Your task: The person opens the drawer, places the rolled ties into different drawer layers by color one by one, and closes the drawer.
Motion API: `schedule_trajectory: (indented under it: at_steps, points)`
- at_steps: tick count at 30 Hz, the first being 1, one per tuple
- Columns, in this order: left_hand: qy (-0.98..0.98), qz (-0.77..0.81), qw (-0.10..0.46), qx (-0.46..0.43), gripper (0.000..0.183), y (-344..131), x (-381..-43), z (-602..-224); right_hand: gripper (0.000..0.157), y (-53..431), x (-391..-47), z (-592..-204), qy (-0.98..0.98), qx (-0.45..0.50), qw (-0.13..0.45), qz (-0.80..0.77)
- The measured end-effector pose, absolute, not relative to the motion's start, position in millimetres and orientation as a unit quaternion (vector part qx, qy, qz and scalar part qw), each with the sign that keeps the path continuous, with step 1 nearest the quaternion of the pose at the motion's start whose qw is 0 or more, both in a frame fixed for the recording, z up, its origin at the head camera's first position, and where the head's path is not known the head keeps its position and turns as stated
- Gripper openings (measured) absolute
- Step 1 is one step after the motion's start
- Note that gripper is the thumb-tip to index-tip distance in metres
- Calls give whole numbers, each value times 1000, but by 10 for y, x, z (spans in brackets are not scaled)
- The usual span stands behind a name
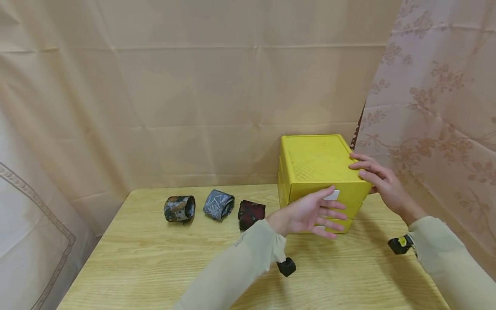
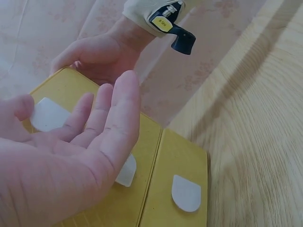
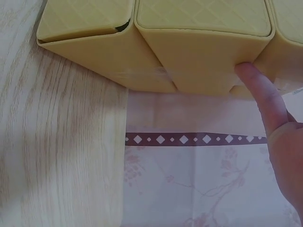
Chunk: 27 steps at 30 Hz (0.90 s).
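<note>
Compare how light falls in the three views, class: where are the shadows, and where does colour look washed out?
Head view: soft shadow on the table beside the right sleeve; left wrist view: a dark shadow band along the table; right wrist view: the yellow drawer box looks paler than in the head view.

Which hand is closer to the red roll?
Left. The left hand is to the red roll's right; the right hand is farther right, touching the box.

Drawer unit [image 1: 321, 157] blocked the tabletop's [image 1: 147, 258] back-right corner; left fingers [image 1: 332, 214] crossed its front, right fingers [image 1: 363, 165] its right side. Camo roll [image 1: 175, 209], grey roll [image 1: 218, 204], dark-red roll [image 1: 251, 213] obstructed the back edge, narrow gaps between. Open lane ran in front, left edge to left sleeve [image 1: 248, 254].
</note>
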<state>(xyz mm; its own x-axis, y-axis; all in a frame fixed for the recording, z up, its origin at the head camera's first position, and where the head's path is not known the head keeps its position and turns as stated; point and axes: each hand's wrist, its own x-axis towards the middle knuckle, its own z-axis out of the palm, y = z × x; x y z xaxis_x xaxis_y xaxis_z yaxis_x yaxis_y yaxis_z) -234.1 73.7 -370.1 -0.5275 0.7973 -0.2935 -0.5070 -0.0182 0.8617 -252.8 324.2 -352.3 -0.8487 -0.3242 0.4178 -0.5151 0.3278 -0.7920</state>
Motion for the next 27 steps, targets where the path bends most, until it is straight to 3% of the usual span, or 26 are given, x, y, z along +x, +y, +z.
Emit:
schedule_trajectory:
  at_steps: [27]
  points:
    - [573,667,449,157,71,697,-2297,-3667,30,3262,-2555,-3614,-813,246,107,517]
